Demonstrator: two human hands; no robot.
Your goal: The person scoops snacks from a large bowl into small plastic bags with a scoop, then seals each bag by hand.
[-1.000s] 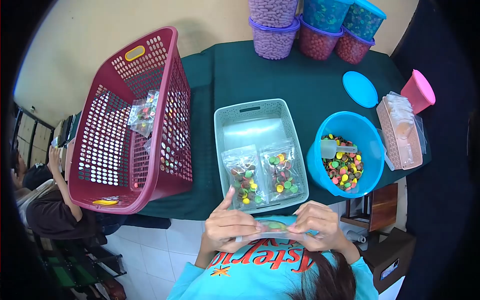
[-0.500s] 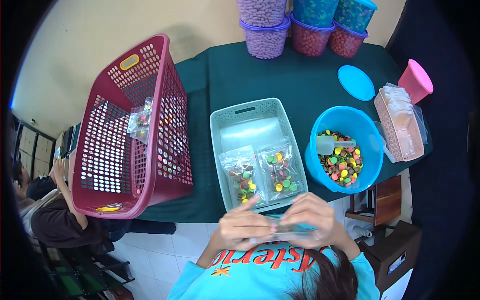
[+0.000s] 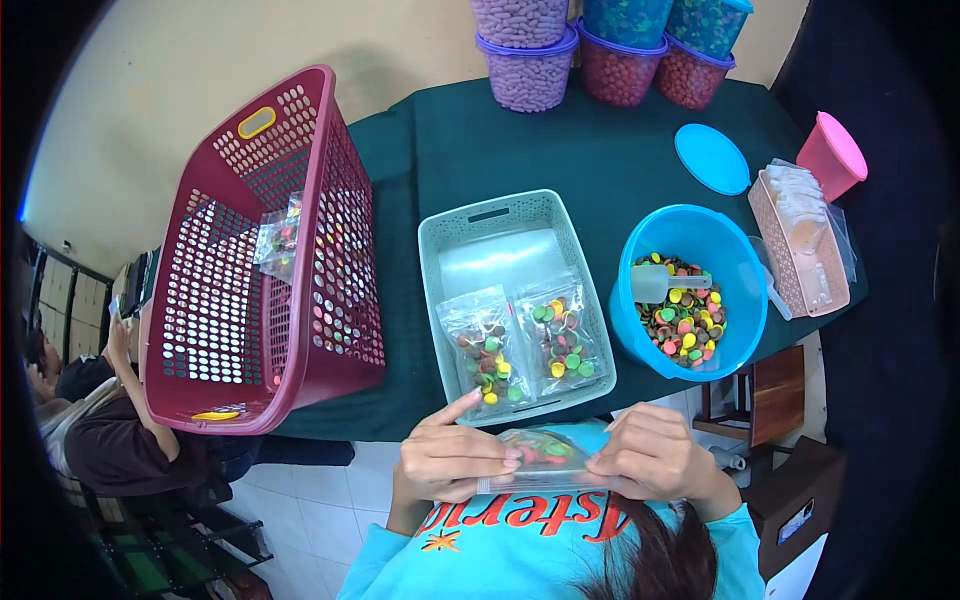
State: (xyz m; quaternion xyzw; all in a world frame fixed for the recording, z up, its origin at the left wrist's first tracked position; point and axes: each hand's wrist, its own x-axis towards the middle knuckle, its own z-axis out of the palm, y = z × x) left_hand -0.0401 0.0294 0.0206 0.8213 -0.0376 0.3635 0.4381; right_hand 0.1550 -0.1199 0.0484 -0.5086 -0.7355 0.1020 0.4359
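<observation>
Between my two hands, near my chest, is a clear plastic bag [image 3: 545, 455] of colourful round candies. My left hand [image 3: 455, 455] pinches one end of it, index finger stretched toward the tray. The opposite end is gripped by my right hand [image 3: 655, 450]. Just beyond them, a pale green tray [image 3: 434, 290] holds two filled bags, a left one [image 3: 487, 350] and a right one [image 3: 565, 340], lying side by side. To the right stands a blue tub [image 3: 745, 300] of the same candies, with a translucent scoop [image 3: 652, 284] resting on them.
A maroon basket [image 3: 340, 300] with candy bags stands left. Stacked candy tubs [image 3: 530, 80] are at the back. A blue lid [image 3: 712, 160], a pink container [image 3: 832, 158] and a pink box [image 3: 790, 245] of empty bags lie right. Another person [image 3: 110, 440] sits far left.
My hands have moved slightly apart, the left one leftward and the right one rightward. The bag between them has turned, so its candies now show more clearly.
</observation>
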